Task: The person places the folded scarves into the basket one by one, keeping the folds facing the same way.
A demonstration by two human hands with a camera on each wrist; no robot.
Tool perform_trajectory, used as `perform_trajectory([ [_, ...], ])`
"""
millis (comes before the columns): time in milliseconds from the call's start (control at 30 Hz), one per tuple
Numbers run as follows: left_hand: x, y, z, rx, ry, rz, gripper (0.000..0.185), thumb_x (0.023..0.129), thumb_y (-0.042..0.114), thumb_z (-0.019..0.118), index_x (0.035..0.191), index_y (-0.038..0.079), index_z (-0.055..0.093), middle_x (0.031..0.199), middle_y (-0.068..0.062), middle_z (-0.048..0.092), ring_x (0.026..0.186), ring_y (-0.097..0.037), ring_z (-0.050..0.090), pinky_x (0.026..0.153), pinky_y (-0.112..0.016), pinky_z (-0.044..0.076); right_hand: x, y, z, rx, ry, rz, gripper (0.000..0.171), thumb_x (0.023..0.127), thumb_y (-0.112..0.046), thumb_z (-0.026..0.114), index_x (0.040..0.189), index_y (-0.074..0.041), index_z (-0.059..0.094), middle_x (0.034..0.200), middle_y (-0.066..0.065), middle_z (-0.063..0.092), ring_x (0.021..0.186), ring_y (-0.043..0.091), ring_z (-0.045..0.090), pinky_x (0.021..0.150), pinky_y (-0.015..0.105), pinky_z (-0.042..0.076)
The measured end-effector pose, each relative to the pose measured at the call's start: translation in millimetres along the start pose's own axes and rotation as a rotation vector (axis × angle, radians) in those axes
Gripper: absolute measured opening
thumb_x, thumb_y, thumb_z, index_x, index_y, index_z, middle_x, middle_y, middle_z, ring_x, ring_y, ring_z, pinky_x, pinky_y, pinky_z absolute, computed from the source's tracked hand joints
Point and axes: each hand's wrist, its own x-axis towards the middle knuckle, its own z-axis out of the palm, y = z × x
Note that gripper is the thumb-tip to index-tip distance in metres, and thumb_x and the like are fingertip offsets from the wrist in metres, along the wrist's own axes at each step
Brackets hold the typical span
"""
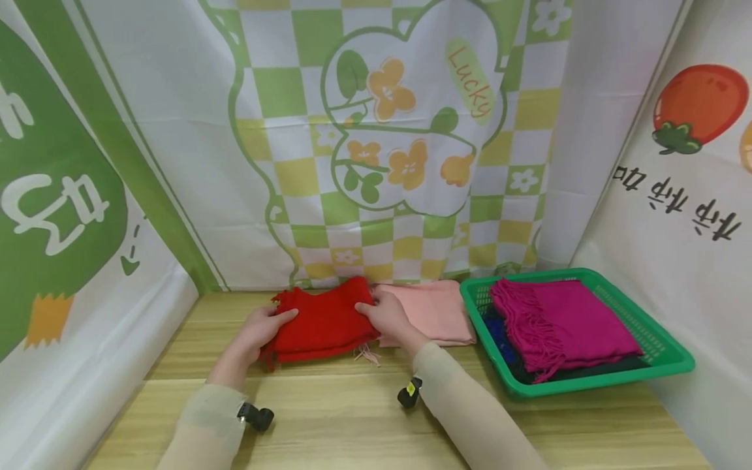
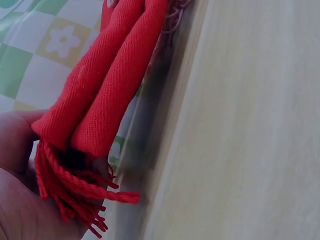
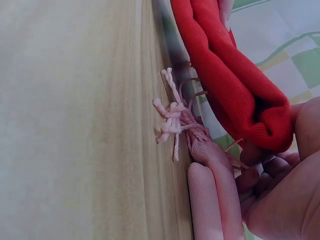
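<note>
Head view shows a folded red knitted scarf with tassel fringes point(image 1: 322, 324) lying on the light wooden table point(image 1: 364, 418), in the middle of the frame just in front of the printed backdrop. The left hand point(image 1: 258, 331) holds the scarf's left end, fingers curled over the top edge, and in the left wrist view the fringed end point(image 2: 75, 185) rests in the palm with two thick folds running up from it. The right hand point(image 1: 384, 313) grips the scarf's right end; the right wrist view shows its fingers point(image 3: 270, 172) curled under the red fold, so both hands are closed on the cloth.

The step in hand looks like handling the finished fold: the scarf is already doubled into a compact bundle and is held at both ends, seemingly just off or at the table surface. Any lift calls for keeping both ends level so the layers do not slide apart, and for keeping clear of the pink tassels beside the right fingers.

Just right of the red scarf, touching or partly beneath it, lies a folded pale pink scarf point(image 1: 436, 312). Further right stands a green plastic mesh basket point(image 1: 658, 343) holding a folded magenta fringed scarf point(image 1: 564, 325) on darker cloths.
</note>
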Motion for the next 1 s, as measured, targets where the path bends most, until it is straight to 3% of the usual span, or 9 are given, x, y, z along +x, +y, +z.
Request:
perform_trajectory([
  [100,-3.2,4.3,0.2,0.008,0.004,0.018,0.08,0.112,0.044,0.066,0.163,-0.013,0.041,0.152,-0.028,0.057,0.126,-0.035,0.062,0.104,-0.044,0.054,-4,2,-2,0.019,0.011,-0.001,0.026,0.103,-0.028,0.079,0.111,-0.004,0.076,0.101,0.006,0.073,0.087,0.018,0.066,0.089,0.036,0.056],
  [200,-5.9,9.3,0.8,0.009,0.014,0.037,0.07,0.112,0.044,0.068,0.152,-0.011,0.055,0.13,-0.02,0.068,0.106,-0.028,0.068,0.089,-0.037,0.057,-8,2,-5,0.073,0.013,0.019,0.024,0.103,-0.03,0.079,0.107,-0.006,0.076,0.098,0.005,0.073,0.082,0.018,0.068,0.081,0.033,0.057],
  [333,-8.7,16.4,2.5,0.0,0.022,0.044,0.061,0.11,0.045,0.07,0.141,-0.008,0.063,0.115,-0.012,0.071,0.093,-0.022,0.069,0.081,-0.033,0.058,-15,-1,-12,0.13,0.029,0.035,0.023,0.103,-0.03,0.08,0.104,-0.007,0.075,0.094,0.005,0.073,0.075,0.017,0.069,0.07,0.031,0.058],
  [500,-11.7,25.3,5.6,-0.004,0.027,0.069,0.059,0.11,0.045,0.071,0.14,-0.005,0.066,0.112,-0.01,0.071,0.091,-0.021,0.069,0.081,-0.032,0.058,-23,-8,-23,0.268,0.007,0.087,0.026,0.103,-0.031,0.08,0.116,-0.009,0.075,0.099,0.01,0.075,0.074,0.024,0.073,0.061,0.049,0.066],
  [600,-15.7,32.4,7.1,-0.022,0.025,0.09,0.056,0.11,0.045,0.072,0.136,-0.004,0.068,0.106,-0.009,0.072,0.088,-0.021,0.069,0.079,-0.032,0.059,-28,-13,-30,0.361,-0.025,0.15,0.036,0.104,-0.035,0.08,0.133,-0.015,0.074,0.109,0.012,0.076,0.082,0.031,0.077,0.063,0.064,0.065],
  [733,-21.0,42.1,9.0,-0.051,0.018,0.107,0.053,0.11,0.044,0.072,0.131,-0.004,0.069,0.099,-0.006,0.073,0.084,-0.019,0.07,0.076,-0.032,0.06,-32,-17,-40,0.374,-0.045,0.16,0.048,0.104,-0.039,0.08,0.145,-0.017,0.07,0.118,0.012,0.076,0.09,0.031,0.078,0.07,0.062,0.067],
  [900,-26.2,51.1,11.6,-0.074,0.012,0.115,0.051,0.109,0.043,0.072,0.127,-0.004,0.068,0.094,-0.006,0.073,0.08,-0.019,0.07,0.073,-0.031,0.06,-37,-20,-51,0.323,-0.04,0.096,0.046,0.105,-0.042,0.079,0.137,-0.011,0.071,0.113,0.011,0.078,0.089,0.028,0.079,0.075,0.047,0.068],
  [1000,-29.6,56.1,13.4,-0.074,0.014,0.124,0.05,0.109,0.044,0.073,0.126,-0.003,0.068,0.094,-0.005,0.072,0.079,-0.019,0.07,0.072,-0.031,0.06,-41,-23,-57,0.346,-0.05,0.09,0.044,0.105,-0.041,0.079,0.134,-0.009,0.071,0.112,0.012,0.078,0.09,0.029,0.079,0.077,0.048,0.068],
])
